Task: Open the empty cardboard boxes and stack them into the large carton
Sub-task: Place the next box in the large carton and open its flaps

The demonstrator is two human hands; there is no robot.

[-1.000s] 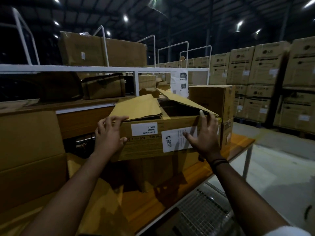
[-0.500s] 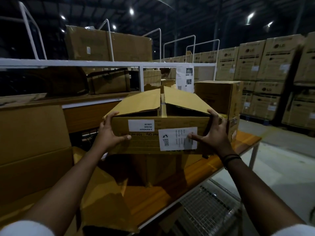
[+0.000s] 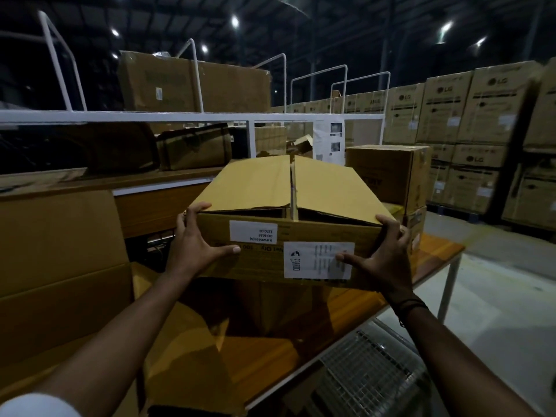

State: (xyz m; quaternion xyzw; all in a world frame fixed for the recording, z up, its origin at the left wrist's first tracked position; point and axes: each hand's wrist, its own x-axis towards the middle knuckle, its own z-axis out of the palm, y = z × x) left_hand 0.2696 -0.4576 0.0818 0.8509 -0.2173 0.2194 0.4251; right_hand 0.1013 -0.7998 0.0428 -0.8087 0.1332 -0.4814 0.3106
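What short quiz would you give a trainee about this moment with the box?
1. True or false: the left hand and the right hand both hold the cardboard box.
2. The box's top flaps are: A) torn off, B) lying nearly shut, C) standing straight up.
3. How many white labels show on the box's near side?

Key: 1 true; 2 B; 3 two.
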